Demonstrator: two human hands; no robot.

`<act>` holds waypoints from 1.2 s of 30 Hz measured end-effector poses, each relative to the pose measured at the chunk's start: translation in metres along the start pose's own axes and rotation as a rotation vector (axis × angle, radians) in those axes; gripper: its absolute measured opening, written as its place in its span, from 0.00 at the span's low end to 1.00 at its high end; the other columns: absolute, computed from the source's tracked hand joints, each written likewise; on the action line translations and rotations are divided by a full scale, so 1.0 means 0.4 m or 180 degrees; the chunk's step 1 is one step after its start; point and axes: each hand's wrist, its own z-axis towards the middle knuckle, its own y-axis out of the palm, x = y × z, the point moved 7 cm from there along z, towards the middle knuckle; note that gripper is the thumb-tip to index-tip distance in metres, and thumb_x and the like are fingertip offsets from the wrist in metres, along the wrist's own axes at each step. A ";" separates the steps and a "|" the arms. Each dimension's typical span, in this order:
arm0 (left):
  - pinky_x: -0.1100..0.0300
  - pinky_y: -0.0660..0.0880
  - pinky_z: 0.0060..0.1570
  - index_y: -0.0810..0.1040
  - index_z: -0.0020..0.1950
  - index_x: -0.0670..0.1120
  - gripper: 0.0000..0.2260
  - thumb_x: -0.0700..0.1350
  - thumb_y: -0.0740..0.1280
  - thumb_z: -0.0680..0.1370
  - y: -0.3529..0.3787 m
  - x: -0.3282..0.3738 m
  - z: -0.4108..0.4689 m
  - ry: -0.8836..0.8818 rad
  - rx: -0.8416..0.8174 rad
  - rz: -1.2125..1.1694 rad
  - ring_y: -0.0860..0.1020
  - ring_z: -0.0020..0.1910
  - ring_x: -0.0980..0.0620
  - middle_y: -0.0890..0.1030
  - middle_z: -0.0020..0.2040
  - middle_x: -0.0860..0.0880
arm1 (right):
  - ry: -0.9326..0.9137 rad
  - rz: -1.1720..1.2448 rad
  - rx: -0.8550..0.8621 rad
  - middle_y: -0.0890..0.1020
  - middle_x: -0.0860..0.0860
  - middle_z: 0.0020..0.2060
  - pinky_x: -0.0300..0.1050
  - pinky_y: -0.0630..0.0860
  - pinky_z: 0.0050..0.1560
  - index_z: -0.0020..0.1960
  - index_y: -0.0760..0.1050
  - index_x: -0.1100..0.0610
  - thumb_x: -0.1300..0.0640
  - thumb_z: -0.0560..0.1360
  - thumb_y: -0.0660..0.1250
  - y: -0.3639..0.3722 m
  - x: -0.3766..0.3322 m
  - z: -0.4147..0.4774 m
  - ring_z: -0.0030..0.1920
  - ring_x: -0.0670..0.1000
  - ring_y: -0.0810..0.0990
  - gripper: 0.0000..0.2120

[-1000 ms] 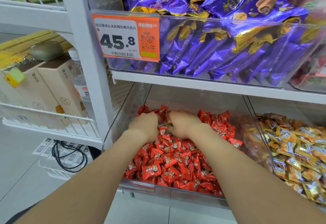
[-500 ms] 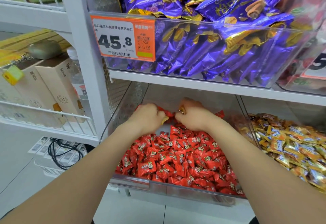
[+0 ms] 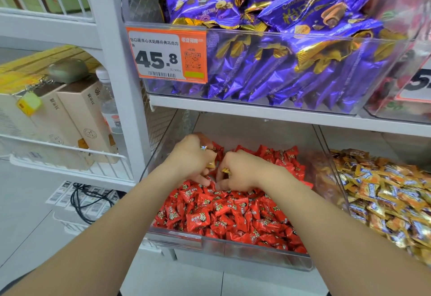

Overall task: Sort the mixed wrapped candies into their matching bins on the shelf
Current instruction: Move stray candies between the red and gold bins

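Observation:
A clear bin [image 3: 233, 252] on the lower shelf is heaped with red wrapped candies [image 3: 224, 216]. Both hands are down in the middle of that heap. My left hand [image 3: 189, 158] has its fingers curled round gold-wrapped candies [image 3: 211, 164], whose foil shows at its fingers. My right hand [image 3: 242, 171] also grips a gold-wrapped candy [image 3: 225, 170] while its fingertips touch the red pile. To the right stands a bin of orange and gold candies [image 3: 384, 193].
Above, a clear bin of purple chocolate packs [image 3: 291, 67] carries an orange 45.8 price tag [image 3: 166, 55]. A white shelf post [image 3: 116, 62] stands at the left, with cartons [image 3: 79, 113] in a wire rack and black cables [image 3: 81, 200] on the floor.
Both hands have drawn back from the rear of the red bin toward its middle, and gold wrappers now show in each of them. The camera has also shifted slightly.

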 end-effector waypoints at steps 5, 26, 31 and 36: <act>0.53 0.81 0.39 0.81 0.45 0.44 0.13 0.50 0.62 0.82 0.001 0.003 0.014 0.0445 0.0088 0.1620 0.83 0.36 0.40 0.82 0.37 0.43 | 0.0303 -0.0594 0.0122 0.84 0.46 0.48 0.47 0.81 0.53 0.59 0.84 0.45 0.48 0.71 0.79 -0.027 0.067 -0.005 0.51 0.52 0.83 0.17; 0.51 0.74 0.67 0.72 0.77 0.56 0.29 0.49 0.76 0.77 0.055 -0.077 0.035 0.0519 -0.1452 0.3539 0.74 0.70 0.44 0.74 0.74 0.49 | -0.0009 -0.0578 -0.0070 0.75 0.43 0.41 0.46 0.73 0.43 0.53 0.83 0.46 0.41 0.65 0.83 -0.005 0.031 -0.010 0.48 0.51 0.79 0.20; 0.50 0.75 0.62 0.74 0.69 0.53 0.19 0.47 0.74 0.80 0.078 -0.077 0.036 0.0692 -0.1306 0.3619 0.76 0.65 0.43 0.77 0.68 0.47 | -0.0200 -0.0817 0.0214 0.76 0.49 0.43 0.47 0.70 0.43 0.52 0.79 0.51 0.46 0.73 0.77 0.015 0.008 -0.001 0.51 0.58 0.81 0.14; 0.48 0.77 0.58 0.76 0.65 0.50 0.13 0.49 0.69 0.82 0.087 -0.066 0.034 0.0841 -0.1056 0.3604 0.77 0.64 0.41 0.78 0.64 0.45 | 0.0026 -0.0270 0.0442 0.81 0.54 0.36 0.51 0.80 0.41 0.44 0.79 0.56 0.44 0.77 0.69 -0.041 0.051 -0.025 0.40 0.57 0.81 0.15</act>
